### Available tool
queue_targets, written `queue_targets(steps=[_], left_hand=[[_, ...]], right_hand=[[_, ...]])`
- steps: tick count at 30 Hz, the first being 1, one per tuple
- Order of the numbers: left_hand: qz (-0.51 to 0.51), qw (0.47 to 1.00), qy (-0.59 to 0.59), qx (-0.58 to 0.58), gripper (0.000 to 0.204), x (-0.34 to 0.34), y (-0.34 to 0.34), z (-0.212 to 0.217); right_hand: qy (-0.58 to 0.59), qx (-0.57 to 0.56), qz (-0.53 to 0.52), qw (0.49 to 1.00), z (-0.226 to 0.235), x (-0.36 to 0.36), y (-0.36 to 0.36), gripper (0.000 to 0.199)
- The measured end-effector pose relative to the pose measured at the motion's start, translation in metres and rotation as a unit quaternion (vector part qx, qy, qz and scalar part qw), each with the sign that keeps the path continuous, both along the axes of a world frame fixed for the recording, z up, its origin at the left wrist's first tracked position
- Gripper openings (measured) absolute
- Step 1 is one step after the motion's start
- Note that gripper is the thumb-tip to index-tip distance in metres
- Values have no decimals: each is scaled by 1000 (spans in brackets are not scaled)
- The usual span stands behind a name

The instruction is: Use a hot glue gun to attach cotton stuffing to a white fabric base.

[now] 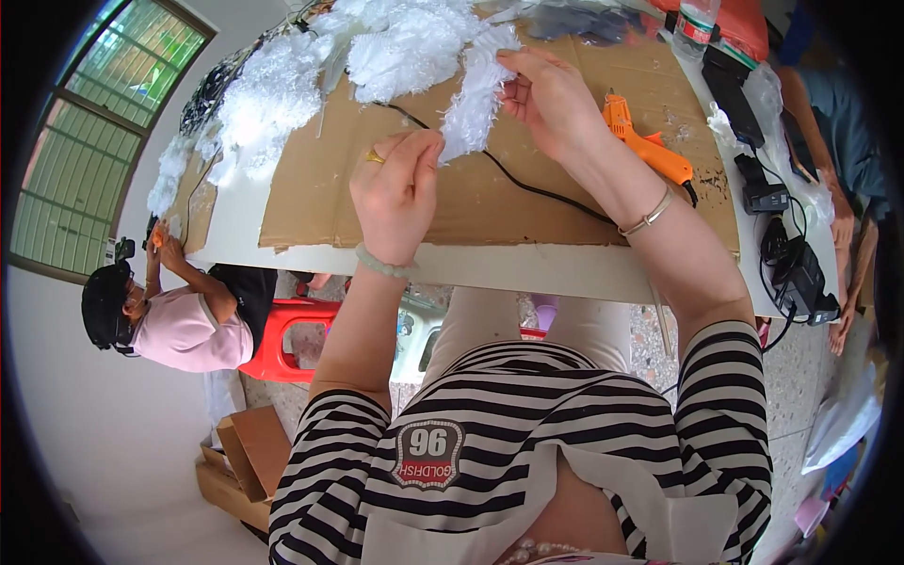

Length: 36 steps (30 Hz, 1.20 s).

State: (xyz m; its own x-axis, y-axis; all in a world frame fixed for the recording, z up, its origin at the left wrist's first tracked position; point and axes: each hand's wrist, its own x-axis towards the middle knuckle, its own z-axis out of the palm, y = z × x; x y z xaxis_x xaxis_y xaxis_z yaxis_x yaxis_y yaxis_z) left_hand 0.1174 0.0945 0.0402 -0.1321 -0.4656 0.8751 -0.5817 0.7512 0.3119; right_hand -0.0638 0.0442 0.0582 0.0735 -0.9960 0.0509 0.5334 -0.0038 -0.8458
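A white fringed strip of fabric [474, 105] is stretched between my hands above the cardboard. My left hand [391, 188], wearing a ring and a pale bangle, is closed in a pinch at the strip's lower left end. At the upper right edge of the strip, my right hand [556, 104] pinches it between thumb and forefinger, the other fingers curled. An orange glue gun [642, 141] lies on the cardboard to the right of my right hand. Beyond my hands is a heap of white fluffy fringed material [410, 47].
A brown cardboard sheet [315, 202] covers much of the white table [490, 266]. A black cord [546, 188] crosses it beneath my hands. Black adapters [800, 278] and a bottle [695, 26] stand on the right. A co-worker [193, 325] sits at left by a red stool [282, 341].
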Motion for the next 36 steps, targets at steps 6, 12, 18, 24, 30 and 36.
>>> queue_targets(steps=[6, 12, 18, 24, 30, 36], left_hand=[[9, 996, -30, 82, 28, 6, -29, -3], [-101, 977, 105, 153, 44, 10, -51, 17], [-266, 852, 284, 351, 44, 16, -66, 24], [-342, 817, 274, 375, 42, 20, -81, 30], [-211, 882, 42, 419, 37, 13, -142, -28], [-156, 904, -45, 394, 35, -1, -155, -35]], right_hand=[[-6, -11, 34, 999, -8, -9, -13, 6], [-62, -115, 84, 988, -2, -25, -16, 10], [109, -60, 12, 992, 19, -30, -7, 25], [384, 1, 72, 920, 59, -40, 0, 40], [799, -146, -114, 572, 30, -56, -8, 29], [709, -238, -63, 661, 28, -55, -8, 21]])
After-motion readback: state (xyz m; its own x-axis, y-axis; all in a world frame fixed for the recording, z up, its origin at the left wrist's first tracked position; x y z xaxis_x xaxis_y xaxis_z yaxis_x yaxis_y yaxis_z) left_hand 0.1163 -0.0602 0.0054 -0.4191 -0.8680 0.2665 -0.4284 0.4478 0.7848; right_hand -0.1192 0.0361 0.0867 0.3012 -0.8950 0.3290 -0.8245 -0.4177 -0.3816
